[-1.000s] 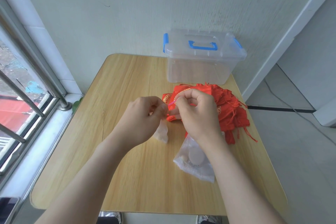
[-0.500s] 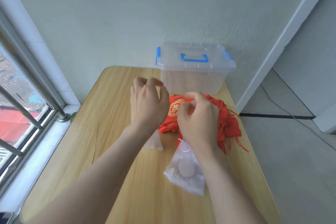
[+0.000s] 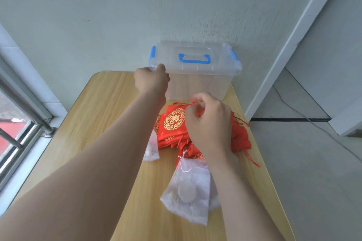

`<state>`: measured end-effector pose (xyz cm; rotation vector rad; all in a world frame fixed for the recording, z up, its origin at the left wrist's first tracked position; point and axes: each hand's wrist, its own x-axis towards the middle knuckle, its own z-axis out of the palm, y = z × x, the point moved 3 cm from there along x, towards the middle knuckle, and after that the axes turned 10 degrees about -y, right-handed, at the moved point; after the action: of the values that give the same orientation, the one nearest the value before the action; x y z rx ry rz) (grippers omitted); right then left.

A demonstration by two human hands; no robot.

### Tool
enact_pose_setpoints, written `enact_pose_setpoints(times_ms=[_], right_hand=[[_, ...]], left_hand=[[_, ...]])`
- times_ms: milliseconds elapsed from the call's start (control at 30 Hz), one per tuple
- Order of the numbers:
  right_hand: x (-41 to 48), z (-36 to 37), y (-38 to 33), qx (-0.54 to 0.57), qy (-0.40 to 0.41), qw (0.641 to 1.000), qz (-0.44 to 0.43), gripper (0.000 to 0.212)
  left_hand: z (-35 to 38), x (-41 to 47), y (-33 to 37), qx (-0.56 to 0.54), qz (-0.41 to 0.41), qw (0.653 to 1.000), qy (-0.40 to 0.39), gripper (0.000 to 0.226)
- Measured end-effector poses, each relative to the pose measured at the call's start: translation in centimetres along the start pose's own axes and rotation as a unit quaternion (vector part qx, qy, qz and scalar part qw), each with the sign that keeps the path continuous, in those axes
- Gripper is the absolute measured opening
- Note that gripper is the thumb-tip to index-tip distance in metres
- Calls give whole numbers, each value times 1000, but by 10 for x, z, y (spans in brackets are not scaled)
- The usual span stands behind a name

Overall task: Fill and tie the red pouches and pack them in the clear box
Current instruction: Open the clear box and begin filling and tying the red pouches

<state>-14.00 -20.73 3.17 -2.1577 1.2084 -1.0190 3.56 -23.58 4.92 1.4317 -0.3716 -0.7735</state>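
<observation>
At near-left corner of clear box (image 3: 197, 86), left hand (image 3: 151, 81) grips lid (image 3: 168, 58); right hand (image 3: 209, 123) pinches red pouch (image 3: 174, 122), box just beyond.

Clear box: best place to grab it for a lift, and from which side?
The blue handle on the clear box lid, from above: it sits centred between the blue end latches, so the lift should stay level. It lies flat, so hook fingers under first. The left hand holds the lid's front-left corner.

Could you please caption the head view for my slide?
Left hand grips the clear box lid; right hand pinches a red pouch cord.
</observation>
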Motion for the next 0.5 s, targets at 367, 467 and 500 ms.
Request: enact_pose_setpoints(times_ms=[367, 467, 500], right_hand=[[5, 6, -7, -15, 42, 999, 30, 22], [6, 12, -12, -2, 57, 998, -8, 24], [6, 14, -15, -5, 63, 998, -16, 25]], left_hand=[[-57, -30, 5, -24, 21, 998, 54, 58], [-86, -34, 6, -47, 31, 994, 95, 54], [-96, -36, 7, -49, 38, 992, 109, 52]])
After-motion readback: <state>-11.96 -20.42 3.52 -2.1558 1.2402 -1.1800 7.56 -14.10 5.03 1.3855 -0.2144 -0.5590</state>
